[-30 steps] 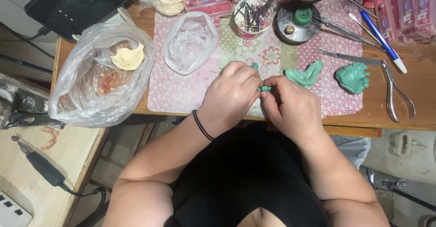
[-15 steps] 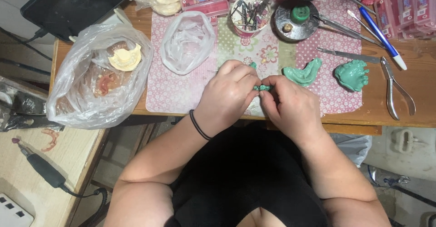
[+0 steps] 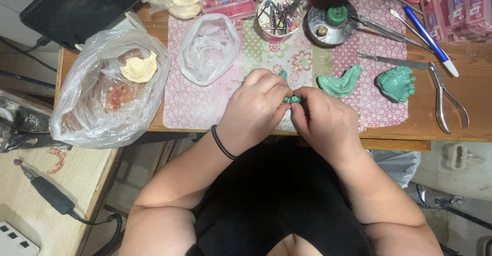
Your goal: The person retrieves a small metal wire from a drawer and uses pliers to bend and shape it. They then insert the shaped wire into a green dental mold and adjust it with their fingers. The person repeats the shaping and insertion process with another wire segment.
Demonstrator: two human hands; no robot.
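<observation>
Both hands barely shifted: left hand (image 3: 256,107) and right hand (image 3: 323,120) pinch 1 small teal wax piece (image 3: 293,99) together near the surface's (image 3: 461,128) front edge; open mat (image 3: 205,107) at 9 o'clock.

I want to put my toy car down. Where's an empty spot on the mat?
The mat is bare between the small clear bag and the left hand. The table is bare right of the pliers. The back row around the tool cup is crowded.

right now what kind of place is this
Likely a dental lab bench: green jaw-shaped moulds on the mat, a cup of burs, pliers, and a bag with a denture cast.
</observation>
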